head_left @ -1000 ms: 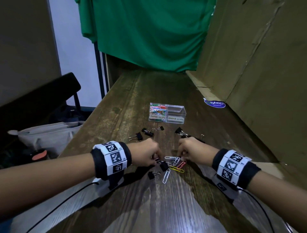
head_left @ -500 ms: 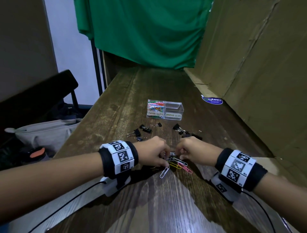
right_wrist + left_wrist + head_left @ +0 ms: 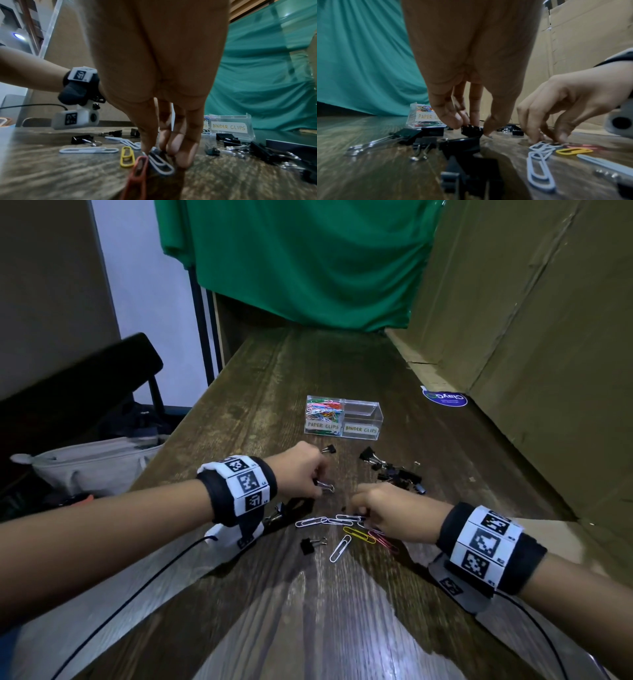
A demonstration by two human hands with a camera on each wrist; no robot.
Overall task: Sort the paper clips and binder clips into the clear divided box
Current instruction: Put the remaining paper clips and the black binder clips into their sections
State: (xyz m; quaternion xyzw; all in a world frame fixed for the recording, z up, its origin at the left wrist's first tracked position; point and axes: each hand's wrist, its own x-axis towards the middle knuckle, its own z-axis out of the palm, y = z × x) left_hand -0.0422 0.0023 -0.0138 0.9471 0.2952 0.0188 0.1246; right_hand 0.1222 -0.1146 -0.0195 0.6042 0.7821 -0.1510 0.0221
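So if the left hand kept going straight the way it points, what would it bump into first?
Probably the small black binder clip just ahead of the left hand. The clear divided box comes after that. Depth is hard to judge, so the hand might pass just beside the clip.

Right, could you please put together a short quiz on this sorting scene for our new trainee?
1. True or false: the BINDER CLIPS compartment of the clear divided box already holds clips.
2. What does the left hand pinch? A a yellow paper clip; B a black binder clip; C the box.
3. Fill in: the right hand pinches at loose ___ on the table.
Key: 1 false, it looks empty; 2 B; 3 paper clips.
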